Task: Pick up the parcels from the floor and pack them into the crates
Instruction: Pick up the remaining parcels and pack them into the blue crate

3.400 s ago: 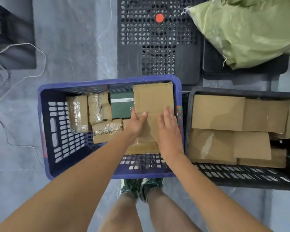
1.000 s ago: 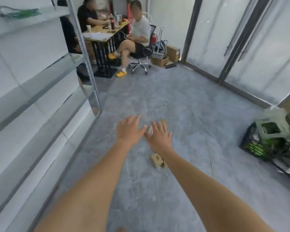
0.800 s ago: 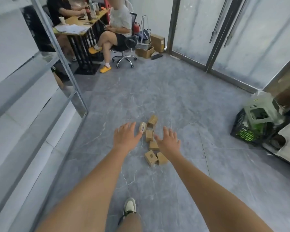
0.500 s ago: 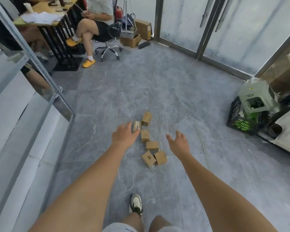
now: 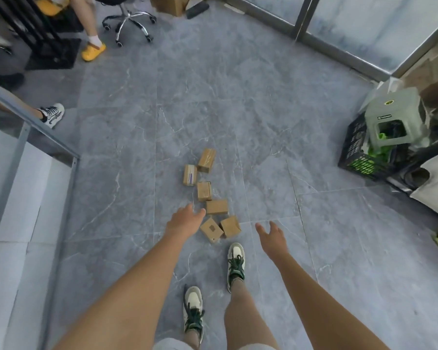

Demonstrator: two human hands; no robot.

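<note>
a person stands on a grey marble-tiled floor (image 5: pixel 339 248), seen from a camera on their head looking down. nearest are two bare legs and two white and dark green sneakers, the left shoe (image 5: pixel 193 310) nearer and the right shoe (image 5: pixel 235 263) a step farther. both bare forearms reach forward and down. the left hand (image 5: pixel 185 221) has a relaxed, spread grip with straight fingers and holds nothing; its fingertips point toward the parcels and appear just beside the nearest ones. the right hand (image 5: pixel 271 237) is also loosely spread and empty, hanging to the right of the parcels and apart from them.

six small brown cardboard parcels lie on the floor in a loose line running away from the person. the two nearest parcels (image 5: pixel 211 229) (image 5: pixel 230 226) sit side by side, touching. just beyond them is a third parcel (image 5: pixel 216 207), then a fourth parcel (image 5: pixel 204 190), then a taped parcel (image 5: pixel 190 175) with a purple mark, and farthest a sixth parcel (image 5: pixel 206 160).

to the left runs a grey metal shelf frame (image 5: pixel 28 117). far right, a black perforated crate (image 5: pixel 359 152) holds a grey-green stool (image 5: pixel 392 117). at the far left, a seated person's leg with a yellow shoe (image 5: pixel 93 51) rests beside an office chair base (image 5: pixel 129 24).
</note>
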